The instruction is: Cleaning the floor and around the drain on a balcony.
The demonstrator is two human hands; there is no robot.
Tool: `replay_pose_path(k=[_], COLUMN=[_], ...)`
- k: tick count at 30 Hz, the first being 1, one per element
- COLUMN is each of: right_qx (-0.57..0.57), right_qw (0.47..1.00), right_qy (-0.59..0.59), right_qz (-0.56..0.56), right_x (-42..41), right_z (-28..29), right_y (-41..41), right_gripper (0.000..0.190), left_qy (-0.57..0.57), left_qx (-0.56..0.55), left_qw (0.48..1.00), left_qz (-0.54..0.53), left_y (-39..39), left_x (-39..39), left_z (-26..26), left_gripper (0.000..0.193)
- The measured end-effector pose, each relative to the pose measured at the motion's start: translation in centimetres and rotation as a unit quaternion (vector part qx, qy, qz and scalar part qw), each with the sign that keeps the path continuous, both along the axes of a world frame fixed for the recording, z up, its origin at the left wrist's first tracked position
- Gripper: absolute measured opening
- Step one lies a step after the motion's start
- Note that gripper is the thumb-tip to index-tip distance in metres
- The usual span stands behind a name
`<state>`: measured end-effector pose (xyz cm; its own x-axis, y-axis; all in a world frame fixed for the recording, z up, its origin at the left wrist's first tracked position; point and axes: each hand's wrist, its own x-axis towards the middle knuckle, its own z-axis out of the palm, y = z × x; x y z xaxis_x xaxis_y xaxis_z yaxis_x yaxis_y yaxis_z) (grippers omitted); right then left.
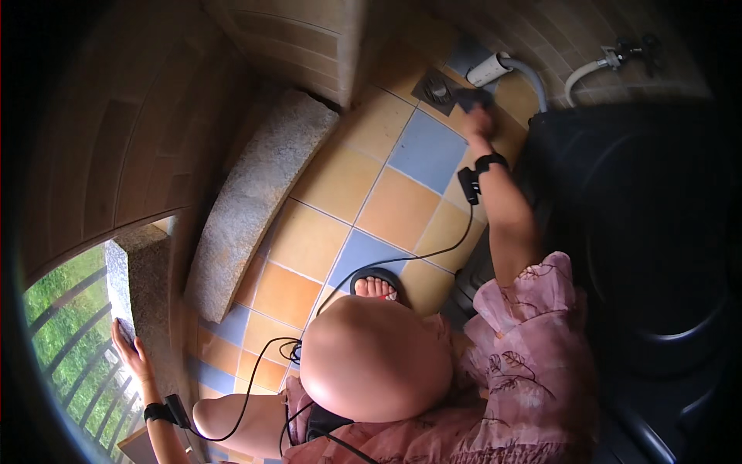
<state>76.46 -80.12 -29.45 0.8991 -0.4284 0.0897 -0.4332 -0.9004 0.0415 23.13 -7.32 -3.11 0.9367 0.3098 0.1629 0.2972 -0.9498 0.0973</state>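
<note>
My right hand reaches down to the tiled floor and grips a dark cloth, somewhat blurred, beside a square metal floor drain. Just beyond the cloth lies a white plastic pipe end with a grey hose running into it. At the lower left, my left hand rests with its fingers on the stone window sill. Each wrist wears a black strap with a small device and a cable.
A rough stone slab stands along the left wall. To the right is a large black appliance or cabinet. A wall tap with a pale hose is at the upper right. Window bars show at the left. Black cables hang across my knees.
</note>
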Motion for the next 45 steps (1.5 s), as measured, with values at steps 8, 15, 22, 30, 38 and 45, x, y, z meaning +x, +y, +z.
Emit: replay_pose_path(k=[8, 15, 22, 30, 38, 45], right_qx=[0.067, 0.311, 0.25, 0.088, 0.055, 0.043], right_qw=[0.947, 0.92, 0.966, 0.99, 0.951, 0.965], right_qy=[-0.082, -0.097, -0.053, 0.075, 0.199, 0.096], right_qz=[0.304, 0.215, 0.048, 0.087, 0.228, 0.242], right_x=[-8.8, -9.0, -5.6, -1.4, -4.1, 0.7], right_z=[5.7, 9.3, 7.4, 6.2, 7.8, 6.0], right_y=[18.3, 15.7, 3.3, 8.9, 10.2, 7.4], right_gripper=[0.024, 0.03, 0.033, 0.03, 0.031, 0.026], left_qy=[0.008, -0.009, 0.013, 0.006, 0.009, 0.006], left_qx=[0.012, -0.009, 0.01, -0.002, 0.017, 0.0], left_qw=[1.0, 1.0, 1.0, 1.0, 1.0, 1.0], left_qz=[0.016, 0.01, 0.02, 0.009, 0.013, 0.019], left_y=[0.7, -0.7, -0.4, 0.1, 0.6, -0.1], left_x=[-1.0, 0.1, -0.3, -0.4, -1.2, -0.4], left_z=[2.3, 2.5, 3.1, 2.7, 3.5, 2.3], left_gripper=[0.059, 0.058, 0.059, 0.06, 0.06, 0.06])
